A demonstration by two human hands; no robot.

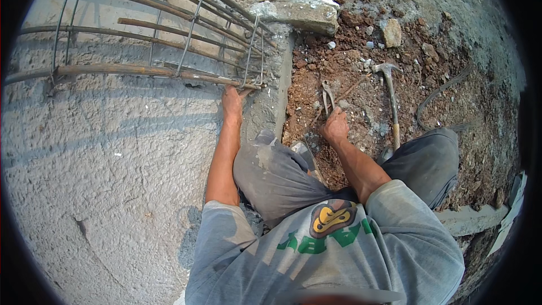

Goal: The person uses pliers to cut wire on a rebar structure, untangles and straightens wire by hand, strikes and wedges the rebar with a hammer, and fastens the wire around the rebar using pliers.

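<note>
My left hand reaches to the near end of a rebar cage, touching its lowest bar. The bar hides most of its fingers, so I cannot tell whether they grip. Rusty long bars and thinner grey stirrups make up the cage. My right hand is closed around the handles of metal pincers, held over reddish soil with the jaws pointing away from me. A thin rusty rod lies beside the pincers. To their right rests a claw hammer, its head away from me.
Rough concrete spreads to the left, ending at a raised edge beside the soil. A concrete block lies beyond the cage's end. Stones and rubble cover the ground. A bundle of thin wire curves right of the hammer.
</note>
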